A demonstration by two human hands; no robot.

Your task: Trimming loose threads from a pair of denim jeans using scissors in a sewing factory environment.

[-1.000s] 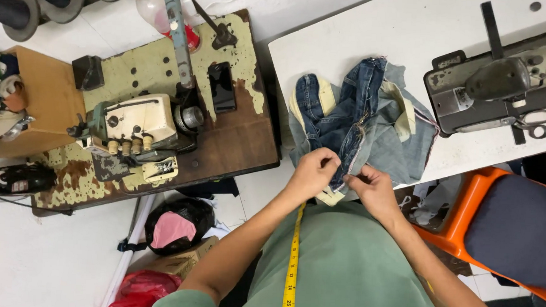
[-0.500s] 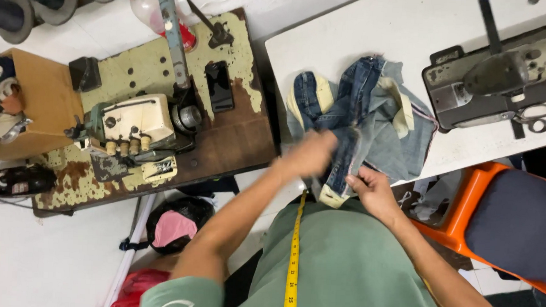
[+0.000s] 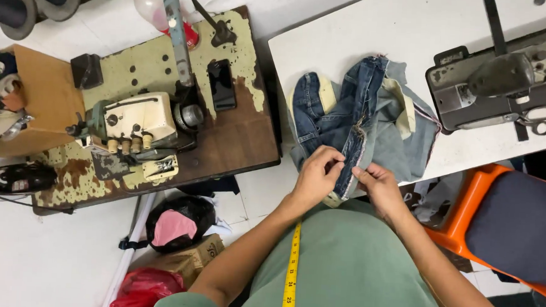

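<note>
White table (image 3: 376, 35) fills upper right; denim garment (image 3: 360, 123) lies at its near edge, bottom hem overhanging toward person. Left hand (image 3: 317, 177) pinches hem, fingers closed on fabric; right hand (image 3: 379, 186) at 3 o'clock of it, just beside, fingers gripping same hem. Grey sewing machine (image 3: 503, 84) at 2 o'clock, scissors (image 3: 538, 119) touching its base. Worn brown table with overlock machine (image 3: 136, 126) at 9 o'clock, narrow gap between tables. Orange chair (image 3: 473, 211) close at right.
</note>
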